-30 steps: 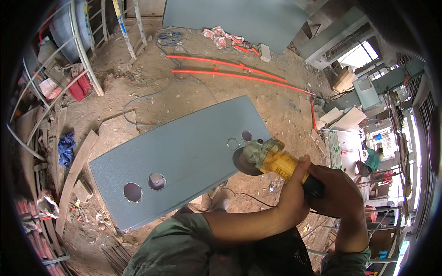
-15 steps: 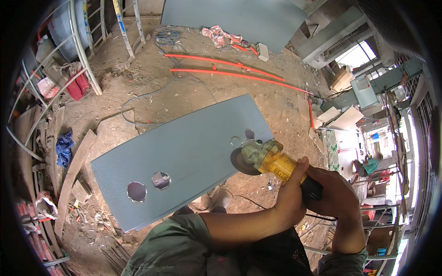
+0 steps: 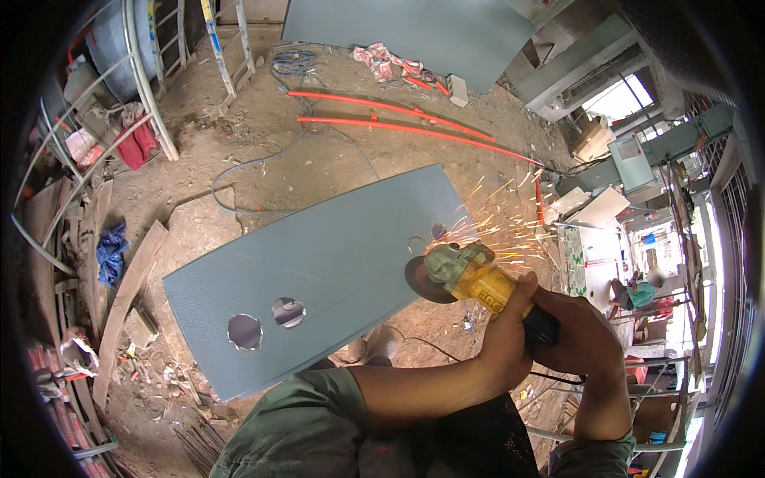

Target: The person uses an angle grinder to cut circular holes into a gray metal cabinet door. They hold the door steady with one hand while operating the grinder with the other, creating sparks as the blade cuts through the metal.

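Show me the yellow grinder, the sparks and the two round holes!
yellow grinder [image 3: 470,275], head view, on its yellow body.
sparks [image 3: 502,227], head view, mid-spray.
two round holes [image 3: 245,331], head view, inside the left hole.

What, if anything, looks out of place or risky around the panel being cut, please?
Sparks spray from the yellow angle grinder in both bare hands, left hand and right hand. The blue-grey panel lies on the rubble-strewn dirt floor among loose orange pipes.
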The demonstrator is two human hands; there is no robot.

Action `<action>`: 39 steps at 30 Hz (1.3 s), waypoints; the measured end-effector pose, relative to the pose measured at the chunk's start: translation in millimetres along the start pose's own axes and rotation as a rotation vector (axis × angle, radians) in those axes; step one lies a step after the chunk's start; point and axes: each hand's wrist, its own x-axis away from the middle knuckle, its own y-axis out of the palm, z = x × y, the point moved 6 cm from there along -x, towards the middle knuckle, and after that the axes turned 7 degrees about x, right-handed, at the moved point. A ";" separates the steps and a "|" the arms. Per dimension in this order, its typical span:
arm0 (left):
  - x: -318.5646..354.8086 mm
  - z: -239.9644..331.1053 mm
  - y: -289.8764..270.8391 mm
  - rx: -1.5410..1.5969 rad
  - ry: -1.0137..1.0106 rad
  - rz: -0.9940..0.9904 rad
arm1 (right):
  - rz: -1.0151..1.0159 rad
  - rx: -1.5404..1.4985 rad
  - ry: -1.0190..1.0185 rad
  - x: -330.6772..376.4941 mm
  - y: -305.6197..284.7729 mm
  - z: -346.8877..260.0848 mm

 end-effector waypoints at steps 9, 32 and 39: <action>1.6 2.3 2.2 0.001 0.020 -0.005 | -0.026 -0.030 -0.003 -4.2 -0.5 -0.3; -4.1 -0.6 -4.4 -0.045 0.037 0.054 | -0.049 0.032 -0.042 -4.6 6.2 21.0; -5.3 0.3 -8.6 -0.046 0.050 0.081 | -0.083 0.051 -0.007 -4.9 4.6 19.6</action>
